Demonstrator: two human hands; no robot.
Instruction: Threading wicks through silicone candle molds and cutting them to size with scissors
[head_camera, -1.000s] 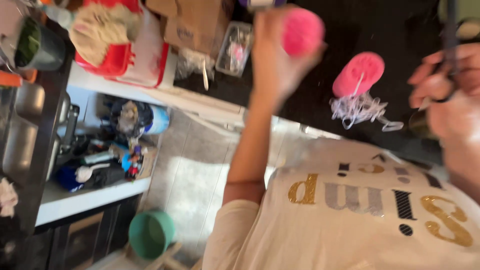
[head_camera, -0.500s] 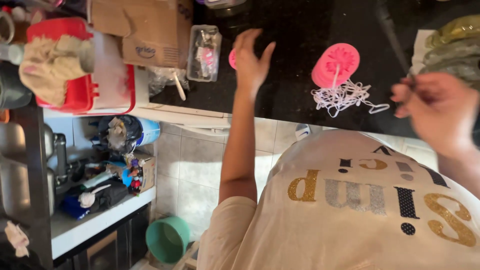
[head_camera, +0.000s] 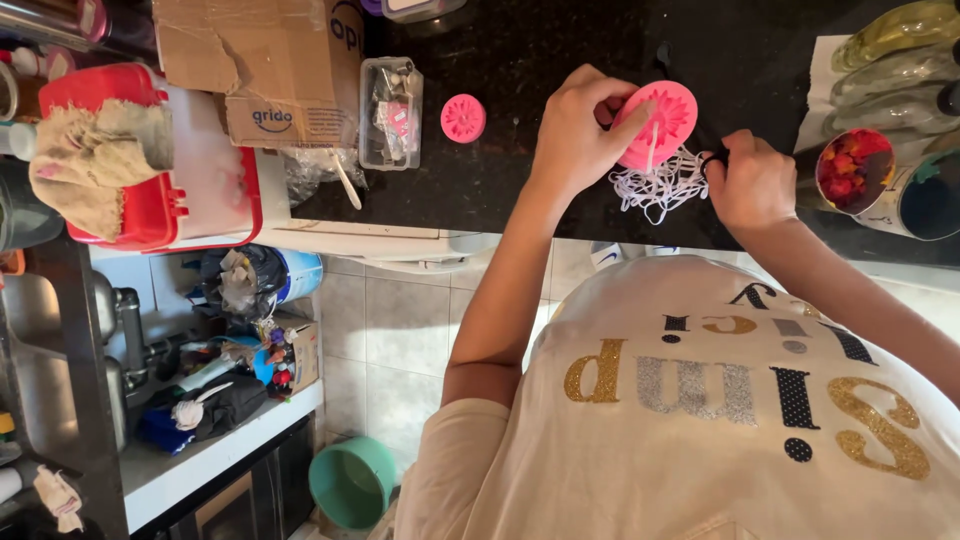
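My left hand (head_camera: 580, 130) grips a round pink disc (head_camera: 665, 120) on the black counter (head_camera: 520, 180), thumb and fingers on its left rim. White netted string (head_camera: 660, 185) hangs from under the disc. My right hand (head_camera: 750, 185) is closed just right of the string, on a small dark tool whose kind I cannot make out. A smaller round pink piece (head_camera: 463, 118) lies alone on the counter to the left of both hands.
A clear plastic box (head_camera: 390, 110) of small items and a torn cardboard box (head_camera: 270, 70) stand at the left. A red tray (head_camera: 150, 200) holds a cloth. Cups (head_camera: 855, 170) with coloured contents sit at the right. A green bucket (head_camera: 350, 480) is on the floor.
My left hand came down from holding the small pink piece in the air, left it on the counter and took the bigger disc. My right hand moved in beside the string.
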